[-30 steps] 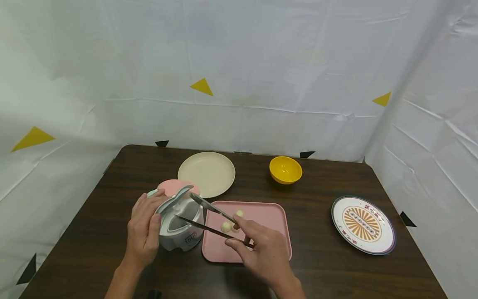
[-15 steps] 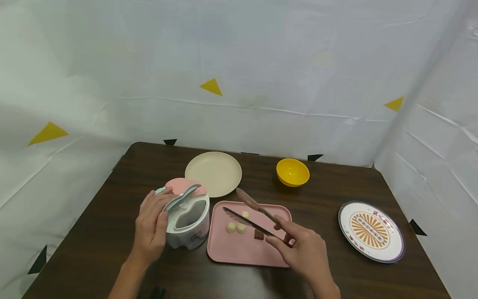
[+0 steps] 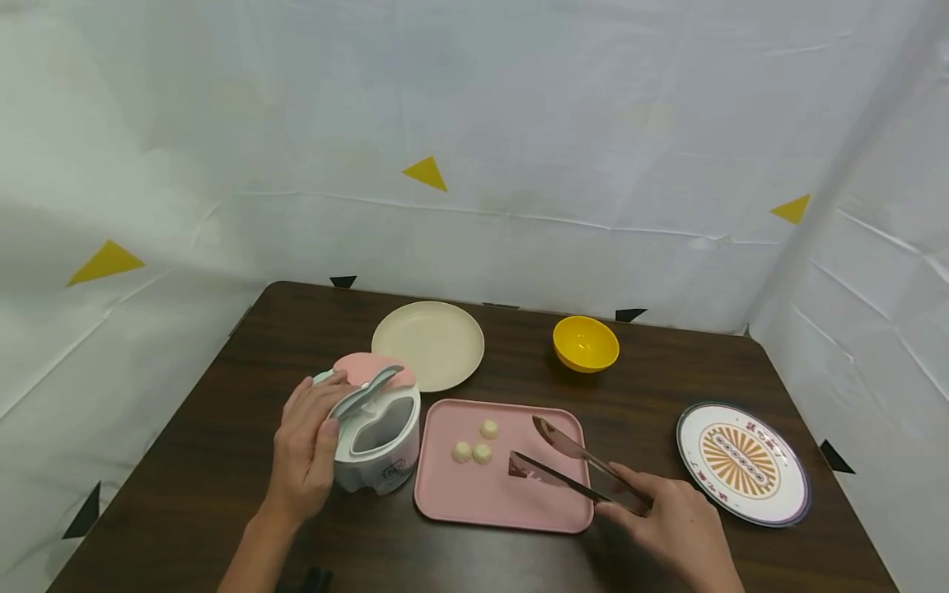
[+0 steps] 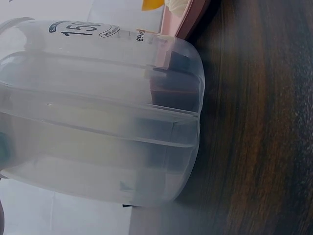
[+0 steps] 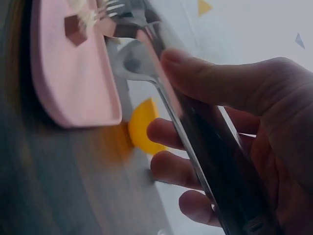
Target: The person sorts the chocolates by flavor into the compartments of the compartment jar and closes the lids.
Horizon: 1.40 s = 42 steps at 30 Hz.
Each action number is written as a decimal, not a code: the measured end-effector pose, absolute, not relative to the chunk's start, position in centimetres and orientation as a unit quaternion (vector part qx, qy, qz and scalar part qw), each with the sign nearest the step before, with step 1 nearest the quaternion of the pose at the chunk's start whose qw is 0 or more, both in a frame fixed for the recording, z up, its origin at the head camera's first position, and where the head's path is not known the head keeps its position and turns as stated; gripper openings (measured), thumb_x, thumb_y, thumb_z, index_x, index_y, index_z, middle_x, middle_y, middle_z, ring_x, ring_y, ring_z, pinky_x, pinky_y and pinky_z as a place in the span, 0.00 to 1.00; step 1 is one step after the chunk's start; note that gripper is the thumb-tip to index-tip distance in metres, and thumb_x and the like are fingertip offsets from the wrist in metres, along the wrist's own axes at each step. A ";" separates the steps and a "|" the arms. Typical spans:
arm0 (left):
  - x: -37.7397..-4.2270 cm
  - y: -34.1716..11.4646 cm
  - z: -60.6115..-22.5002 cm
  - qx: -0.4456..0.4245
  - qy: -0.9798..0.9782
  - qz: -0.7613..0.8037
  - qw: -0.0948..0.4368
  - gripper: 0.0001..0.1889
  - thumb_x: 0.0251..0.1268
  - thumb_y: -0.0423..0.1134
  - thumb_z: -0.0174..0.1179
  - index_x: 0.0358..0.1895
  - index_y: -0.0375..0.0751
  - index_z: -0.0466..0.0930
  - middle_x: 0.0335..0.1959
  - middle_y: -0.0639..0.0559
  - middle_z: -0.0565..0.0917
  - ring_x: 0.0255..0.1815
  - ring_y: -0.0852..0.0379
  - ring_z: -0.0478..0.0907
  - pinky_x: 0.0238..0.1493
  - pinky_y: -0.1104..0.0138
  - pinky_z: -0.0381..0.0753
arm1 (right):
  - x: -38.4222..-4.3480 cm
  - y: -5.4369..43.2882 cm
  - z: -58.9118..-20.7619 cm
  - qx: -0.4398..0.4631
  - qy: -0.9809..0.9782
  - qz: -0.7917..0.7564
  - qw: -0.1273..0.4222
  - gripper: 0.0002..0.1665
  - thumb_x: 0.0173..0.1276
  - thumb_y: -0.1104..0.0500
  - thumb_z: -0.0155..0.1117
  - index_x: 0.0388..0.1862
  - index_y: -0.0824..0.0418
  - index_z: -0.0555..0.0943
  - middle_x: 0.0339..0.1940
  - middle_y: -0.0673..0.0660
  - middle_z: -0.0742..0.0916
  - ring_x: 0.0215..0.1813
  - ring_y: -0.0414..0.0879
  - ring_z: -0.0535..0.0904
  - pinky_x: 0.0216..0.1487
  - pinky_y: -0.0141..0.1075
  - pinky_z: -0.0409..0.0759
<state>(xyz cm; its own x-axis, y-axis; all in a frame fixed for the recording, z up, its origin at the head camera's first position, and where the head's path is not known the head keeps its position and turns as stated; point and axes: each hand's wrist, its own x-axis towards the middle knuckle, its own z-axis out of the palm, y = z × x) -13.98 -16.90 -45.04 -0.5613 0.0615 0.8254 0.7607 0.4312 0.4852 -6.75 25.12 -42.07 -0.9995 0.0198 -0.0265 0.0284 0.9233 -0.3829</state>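
My left hand rests on top of a translucent storage jar at the left, holding up its pale grey flip lid. In the left wrist view, dark pieces show blurrily through the jar wall. My right hand grips metal serving tongs, whose spread arms reach over the right of a pink tray. One tip has fork tines. Beside the lower arm lies a dark brown cube; three pale round pieces sit further left on the tray.
Behind the jar lies a cream plate. A yellow bowl stands beyond the tray, and a patterned plate lies at the right. White sheeting encloses the dark wooden table at the back and sides.
My right hand has drawn the tongs rightward from the jar's opening to the tray's right side. The brown cube now lies on the tray. My left hand still holds up the lid.
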 end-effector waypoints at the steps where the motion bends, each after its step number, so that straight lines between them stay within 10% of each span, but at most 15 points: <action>1: -14.0 -16.9 -45.1 -0.271 -0.755 -0.458 0.382 0.17 0.65 0.31 0.46 0.50 0.34 0.82 0.48 0.39 0.84 0.60 0.38 0.75 0.69 0.43 0.52 | -6.7 25.3 -42.2 0.013 0.981 -0.194 0.015 0.34 0.50 0.36 0.75 0.56 0.47 0.85 0.23 0.39 0.83 0.23 0.37 0.72 0.25 0.38 0.69; 42: -14.0 -16.9 -45.3 -0.263 -0.764 -0.455 0.376 0.17 0.63 0.29 0.46 0.50 0.35 0.82 0.49 0.40 0.83 0.61 0.39 0.74 0.70 0.45 0.51 | -7.4 24.1 -44.8 -0.011 0.981 -0.192 -0.001 0.23 0.54 0.45 0.76 0.51 0.44 0.87 0.12 0.42 0.65 0.17 0.39 0.59 0.20 0.35 0.56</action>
